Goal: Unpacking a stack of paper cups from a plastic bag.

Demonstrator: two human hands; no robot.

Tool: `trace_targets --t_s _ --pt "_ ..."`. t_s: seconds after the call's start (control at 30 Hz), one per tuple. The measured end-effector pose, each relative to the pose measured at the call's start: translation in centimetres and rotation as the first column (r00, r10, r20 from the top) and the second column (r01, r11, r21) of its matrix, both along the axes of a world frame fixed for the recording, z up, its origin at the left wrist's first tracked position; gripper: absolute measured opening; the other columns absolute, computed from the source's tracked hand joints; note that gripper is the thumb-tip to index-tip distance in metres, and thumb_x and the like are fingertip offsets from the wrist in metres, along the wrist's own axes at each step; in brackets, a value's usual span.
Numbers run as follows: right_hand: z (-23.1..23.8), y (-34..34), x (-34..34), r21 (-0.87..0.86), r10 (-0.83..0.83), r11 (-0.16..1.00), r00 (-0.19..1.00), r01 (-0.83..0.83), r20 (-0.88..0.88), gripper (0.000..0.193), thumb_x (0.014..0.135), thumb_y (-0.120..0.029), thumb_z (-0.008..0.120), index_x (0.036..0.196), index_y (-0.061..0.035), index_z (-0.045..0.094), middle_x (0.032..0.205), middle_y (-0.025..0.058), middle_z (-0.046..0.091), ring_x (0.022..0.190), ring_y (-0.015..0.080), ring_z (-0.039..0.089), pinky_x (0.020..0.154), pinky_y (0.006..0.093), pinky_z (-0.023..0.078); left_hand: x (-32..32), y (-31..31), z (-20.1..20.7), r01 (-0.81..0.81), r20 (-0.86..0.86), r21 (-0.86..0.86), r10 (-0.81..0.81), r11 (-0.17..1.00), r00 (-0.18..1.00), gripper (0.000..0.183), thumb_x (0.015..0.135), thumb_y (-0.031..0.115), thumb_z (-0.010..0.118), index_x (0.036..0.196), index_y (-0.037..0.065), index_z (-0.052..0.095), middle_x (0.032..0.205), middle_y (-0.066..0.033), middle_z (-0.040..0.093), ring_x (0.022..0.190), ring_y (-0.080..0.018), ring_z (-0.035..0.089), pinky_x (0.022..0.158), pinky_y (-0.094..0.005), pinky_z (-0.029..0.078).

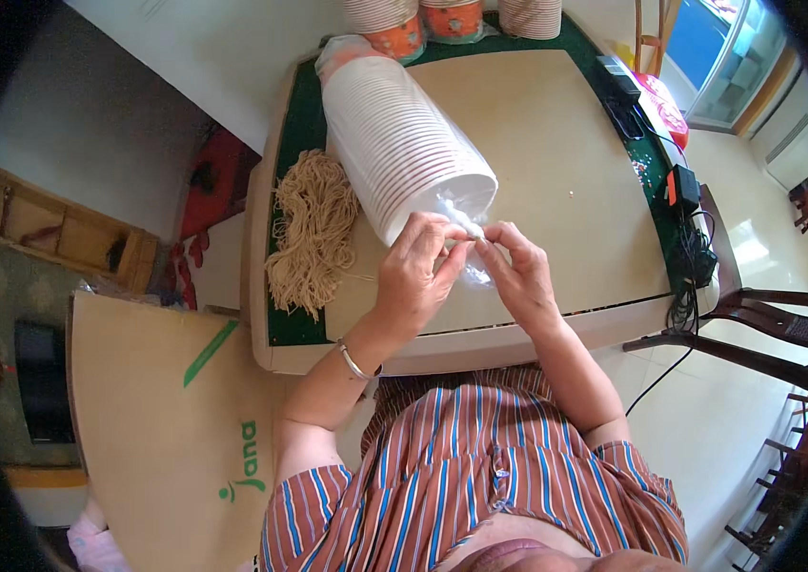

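Observation:
A long stack of white paper tubs [394, 133] lies on its side on the table inside a clear plastic bag [476, 277]. The open end of the stack faces me, and the bag's mouth is bunched and twisted there. My left hand [415, 272] pinches the gathered neck between thumb and fingers. Right beside it, my right hand [522, 276] is closed on the same spot, fingertips nearly touching the left ones. Whether a string runs between the fingertips is too small to tell. A heap of beige cotton strings [312, 229] lies left of the stack.
More stacked tubs with orange patterns [394, 40] stand at the table's far edge. Black adapters and cables [682, 191] line the right edge. A large cardboard box [156, 419] stands at the left, and a dark wooden chair [776, 324] at the right.

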State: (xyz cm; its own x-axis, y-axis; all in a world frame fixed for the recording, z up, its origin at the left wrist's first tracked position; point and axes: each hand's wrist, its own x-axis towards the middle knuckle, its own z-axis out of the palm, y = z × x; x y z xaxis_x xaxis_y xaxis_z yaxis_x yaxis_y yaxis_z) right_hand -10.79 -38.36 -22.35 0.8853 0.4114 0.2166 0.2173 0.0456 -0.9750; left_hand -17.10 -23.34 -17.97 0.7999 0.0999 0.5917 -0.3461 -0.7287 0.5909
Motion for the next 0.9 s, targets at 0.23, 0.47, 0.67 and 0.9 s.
trace_targets --t_s 0.23,0.47,0.67,0.9 --pt "-0.5 0.4 0.2 -0.041 0.056 0.998 0.95 -0.045 0.309 0.011 0.104 -0.008 0.055 0.106 0.0005 0.062 0.088 -0.0001 0.055 0.082 0.0083 0.05 0.074 0.024 0.044 0.3 0.5 -0.8 -0.012 0.04 -0.025 0.013 1.0 0.999 0.02 0.085 -0.001 0.075 0.099 0.005 0.062 0.093 -0.0074 0.063 0.077 -0.0227 0.066 0.068 -0.0352 0.055" --pt "-0.4 -0.1 0.0 -0.007 0.179 0.984 0.983 -0.179 -0.041 0.011 0.104 -0.009 0.053 0.105 -0.0008 0.06 0.083 0.0051 0.052 0.079 0.0113 0.05 0.071 0.0256 0.044 0.3 0.3 -0.6 -0.017 0.002 -0.111 0.017 0.994 1.0 0.02 0.086 -0.001 0.074 0.101 0.004 0.063 0.095 -0.0074 0.066 0.077 -0.0201 0.069 0.07 -0.0334 0.055" --pt "-0.4 0.6 0.7 -0.037 0.139 0.99 0.969 -0.135 0.206 0.011 0.102 -0.008 0.054 0.095 -0.0004 0.052 0.081 0.0146 0.052 0.073 0.0274 0.054 0.069 0.0369 0.047 0.4 0.6 -1.2 -0.018 0.008 -0.131 0.02 0.991 1.0 0.018 0.086 0.0 0.073 0.102 0.004 0.066 0.095 -0.0082 0.068 0.083 -0.0223 0.071 0.073 -0.0341 0.057" --pt "0.0 0.6 1.4 -0.189 0.146 0.98 0.861 -0.059 0.488 0.006 0.092 -0.002 0.059 0.094 -0.0021 0.054 0.085 0.0163 0.054 0.08 0.039 0.054 0.073 0.0467 0.045 0.4 1.0 -1.5 -0.028 0.037 -0.02 0.029 0.999 0.999 0.019 0.086 -0.002 0.072 0.102 0.004 0.065 0.097 -0.0106 0.068 0.085 -0.0271 0.07 0.074 -0.0372 0.056"
